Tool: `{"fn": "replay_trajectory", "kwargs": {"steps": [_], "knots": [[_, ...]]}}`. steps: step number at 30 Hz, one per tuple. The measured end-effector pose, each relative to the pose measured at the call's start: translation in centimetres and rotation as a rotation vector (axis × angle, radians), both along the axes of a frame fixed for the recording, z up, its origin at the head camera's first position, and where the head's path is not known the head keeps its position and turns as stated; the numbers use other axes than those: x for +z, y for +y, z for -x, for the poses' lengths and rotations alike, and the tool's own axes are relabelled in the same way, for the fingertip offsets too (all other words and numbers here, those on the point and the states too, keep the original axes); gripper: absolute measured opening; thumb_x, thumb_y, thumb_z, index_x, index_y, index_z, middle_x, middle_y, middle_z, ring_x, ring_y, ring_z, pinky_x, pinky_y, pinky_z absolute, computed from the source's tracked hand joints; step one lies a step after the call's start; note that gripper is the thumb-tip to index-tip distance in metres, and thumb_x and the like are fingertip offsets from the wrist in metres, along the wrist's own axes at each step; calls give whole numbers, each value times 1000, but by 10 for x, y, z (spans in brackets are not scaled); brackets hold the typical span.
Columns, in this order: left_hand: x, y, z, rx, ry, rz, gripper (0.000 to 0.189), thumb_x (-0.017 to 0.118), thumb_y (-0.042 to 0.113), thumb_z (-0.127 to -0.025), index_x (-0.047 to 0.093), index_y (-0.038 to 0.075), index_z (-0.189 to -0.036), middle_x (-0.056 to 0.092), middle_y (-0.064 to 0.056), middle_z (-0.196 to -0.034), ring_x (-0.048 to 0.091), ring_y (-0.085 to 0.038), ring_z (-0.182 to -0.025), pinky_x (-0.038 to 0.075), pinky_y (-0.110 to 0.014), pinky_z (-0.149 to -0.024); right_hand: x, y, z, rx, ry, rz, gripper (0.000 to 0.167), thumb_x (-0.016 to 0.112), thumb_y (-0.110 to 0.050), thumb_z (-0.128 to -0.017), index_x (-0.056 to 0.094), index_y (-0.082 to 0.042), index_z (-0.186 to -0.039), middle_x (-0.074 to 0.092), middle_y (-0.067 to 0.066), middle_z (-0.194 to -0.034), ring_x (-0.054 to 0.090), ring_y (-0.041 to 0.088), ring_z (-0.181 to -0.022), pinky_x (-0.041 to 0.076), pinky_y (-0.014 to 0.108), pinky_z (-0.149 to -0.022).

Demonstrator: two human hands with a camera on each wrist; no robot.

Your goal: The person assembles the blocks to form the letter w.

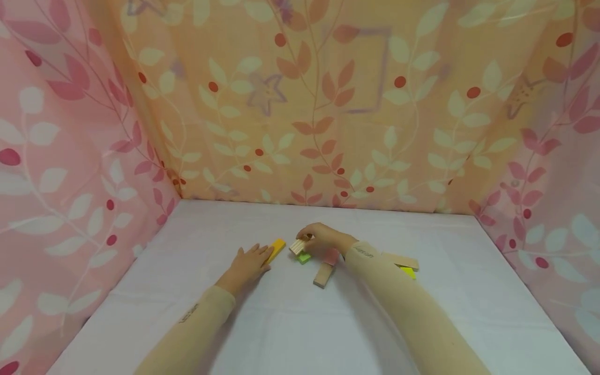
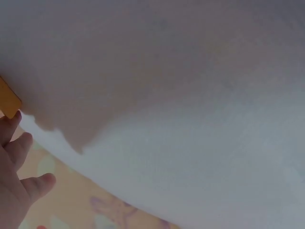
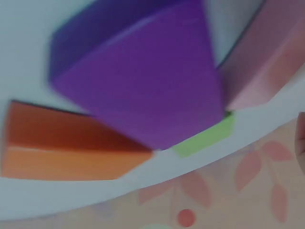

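Note:
Spread fingers of my left hand (image 1: 248,264) rest on a long yellow-orange block (image 1: 278,247); in the left wrist view a fingertip touches the end of that block (image 2: 8,99). To its right, my right hand (image 1: 323,237) grips a pale ridged piece (image 1: 298,247) between curled fingers and thumb. Just below that piece lies a light green block (image 1: 304,258). A pink block (image 1: 331,256) is partly covered by the right hand. The right wrist view has a large purple block (image 3: 143,76) close up, with an orange block (image 3: 71,148) beside it.
A brown wooden block (image 1: 323,276) lies against the pink one. Past the right forearm are a pale wooden plank (image 1: 402,261) and a bright yellow block (image 1: 408,272). Floral cloth (image 1: 323,120) walls the white table (image 1: 281,333) at the back and sides.

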State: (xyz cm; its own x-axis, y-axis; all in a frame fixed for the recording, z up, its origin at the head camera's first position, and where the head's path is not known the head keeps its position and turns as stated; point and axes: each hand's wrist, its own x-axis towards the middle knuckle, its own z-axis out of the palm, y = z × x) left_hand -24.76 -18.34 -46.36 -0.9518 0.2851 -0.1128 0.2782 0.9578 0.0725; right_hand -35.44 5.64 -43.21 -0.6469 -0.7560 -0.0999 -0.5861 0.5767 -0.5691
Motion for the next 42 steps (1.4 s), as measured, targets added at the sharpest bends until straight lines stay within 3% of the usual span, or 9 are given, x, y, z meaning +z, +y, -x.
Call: {"fn": "replay_trajectory", "kwargs": {"steps": [5, 11, 13, 16, 19, 22, 26, 34, 42], "knots": [[0, -1, -1, 17, 8, -14, 55, 57, 32, -98, 43, 9, -147, 45, -14, -147, 36, -37, -137, 26, -67, -104, -3, -22, -2, 104, 14, -46, 31, 69, -5, -89, 68, -4, -120, 66, 5, -111, 54, 15, -96, 45, 27, -91], [0, 3, 0, 34, 6, -14, 56, 57, 33, -97, 44, 9, -146, 46, -14, -146, 37, -36, -137, 27, -67, -104, -7, -37, -1, 142, 3, -71, 34, 68, 0, -88, 68, -5, -122, 66, 6, -104, 53, 14, -87, 45, 23, -83], [-1, 4, -1, 37, 8, -7, 56, 57, 34, -97, 44, 9, -146, 47, -13, -146, 37, -36, -137, 27, -66, -104, -8, -39, -2, 103, -27, -75, 36, 67, 0, -90, 66, -5, -125, 66, 7, -105, 54, 14, -89, 47, 24, -86], [0, 5, -1, 40, 12, -6, 56, 57, 34, -97, 45, 9, -146, 47, -13, -145, 38, -36, -136, 28, -66, -104, -9, -40, -5, -21, -80, -77, 34, 67, -9, -92, 65, -5, -126, 64, 8, -107, 55, 17, -94, 47, 30, -91], [0, 5, -2, 49, 4, -12, 56, 57, 34, -98, 44, 9, -147, 46, -13, -146, 37, -35, -137, 27, -66, -105, -8, -40, -9, -170, -119, -77, 28, 69, -18, -91, 68, -6, -116, 63, 8, -109, 54, 20, -98, 45, 35, -96], [0, 5, -2, 55, 2, -9, 57, 57, 34, -97, 43, 9, -147, 46, -13, -147, 37, -35, -137, 27, -66, -105, -9, -40, -11, -257, -134, -84, 23, 72, -22, -89, 70, -5, -105, 62, 8, -108, 52, 20, -98, 43, 36, -97], [0, 5, -1, 62, 8, -6, 57, 58, 35, -96, 45, 9, -146, 48, -13, -145, 38, -36, -136, 28, -66, -105, -14, -39, -11, -302, -154, -62, 19, 72, -20, -90, 72, -7, -103, 61, 8, -112, 51, 19, -99, 42, 35, -98], [2, 9, -1, 111, -21, -78, 57, 61, 31, -96, 45, 7, -145, 48, -15, -144, 38, -39, -135, 29, -67, -103, -19, -38, -8, -360, -266, 14, 26, 62, -18, -96, 71, -11, -119, 63, 9, -126, 53, 24, -117, 36, 42, -107], [2, 12, -3, 150, -24, -129, 56, 65, 27, -93, 48, 5, -142, 52, -17, -140, 41, -39, -134, 28, -67, -103, -23, -35, -4, -392, -336, 15, 24, 64, -21, -95, 73, -15, -116, 64, 5, -122, 52, 20, -108, 36, 44, -106]]}}
